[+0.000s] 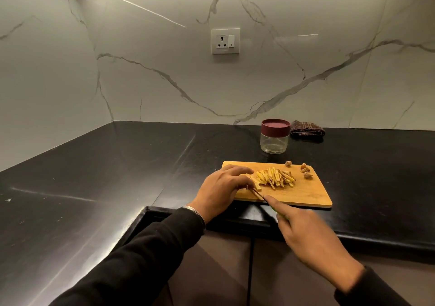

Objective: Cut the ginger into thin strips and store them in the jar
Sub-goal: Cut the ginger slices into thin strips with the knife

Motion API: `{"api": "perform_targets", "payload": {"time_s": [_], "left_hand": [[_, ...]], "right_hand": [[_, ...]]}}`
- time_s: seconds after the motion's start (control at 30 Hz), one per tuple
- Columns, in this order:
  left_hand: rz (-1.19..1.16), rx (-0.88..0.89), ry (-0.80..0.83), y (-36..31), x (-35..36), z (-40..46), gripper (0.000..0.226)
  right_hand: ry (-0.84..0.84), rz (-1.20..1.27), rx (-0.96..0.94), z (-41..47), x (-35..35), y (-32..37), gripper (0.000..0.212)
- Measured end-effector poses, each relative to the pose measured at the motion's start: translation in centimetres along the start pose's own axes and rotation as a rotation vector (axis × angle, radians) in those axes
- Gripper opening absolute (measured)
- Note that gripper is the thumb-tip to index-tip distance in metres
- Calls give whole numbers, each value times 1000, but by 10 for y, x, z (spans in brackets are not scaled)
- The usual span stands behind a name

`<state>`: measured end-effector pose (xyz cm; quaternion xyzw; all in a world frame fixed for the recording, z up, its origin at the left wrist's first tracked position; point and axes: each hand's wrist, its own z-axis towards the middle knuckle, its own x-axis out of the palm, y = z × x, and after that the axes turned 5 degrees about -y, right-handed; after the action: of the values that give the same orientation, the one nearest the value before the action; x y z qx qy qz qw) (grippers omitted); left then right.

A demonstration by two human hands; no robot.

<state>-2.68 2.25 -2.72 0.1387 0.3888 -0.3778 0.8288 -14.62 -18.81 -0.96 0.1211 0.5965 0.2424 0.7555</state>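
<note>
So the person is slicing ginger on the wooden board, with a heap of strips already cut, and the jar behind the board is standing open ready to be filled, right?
Not quite. The jar is not open: the head view shows its dark red lid on top, and the jar looks empty. The rest holds: the right hand works the knife while the left hand steadies the ginger beside the strips on the wooden board.

A black stone tabletop (94, 176) wraps an L-shaped corner under white veined marble walls (164, 82); a white socket (225, 41) sits at 12 o'clock, brown cabinet doors (226, 270) at 6 o'clock.
</note>
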Motion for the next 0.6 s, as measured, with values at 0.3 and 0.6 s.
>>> {"api": "perform_targets", "payload": {"time_s": [0.3, 0.6], "left_hand": [[-26, -77, 71, 4, 5, 2, 36], [-9, -185, 72, 2, 3, 0, 40]], "right_hand": [[-79, -215, -62, -13, -1, -2, 59], [-15, -124, -115, 2, 2, 2, 52]]}}
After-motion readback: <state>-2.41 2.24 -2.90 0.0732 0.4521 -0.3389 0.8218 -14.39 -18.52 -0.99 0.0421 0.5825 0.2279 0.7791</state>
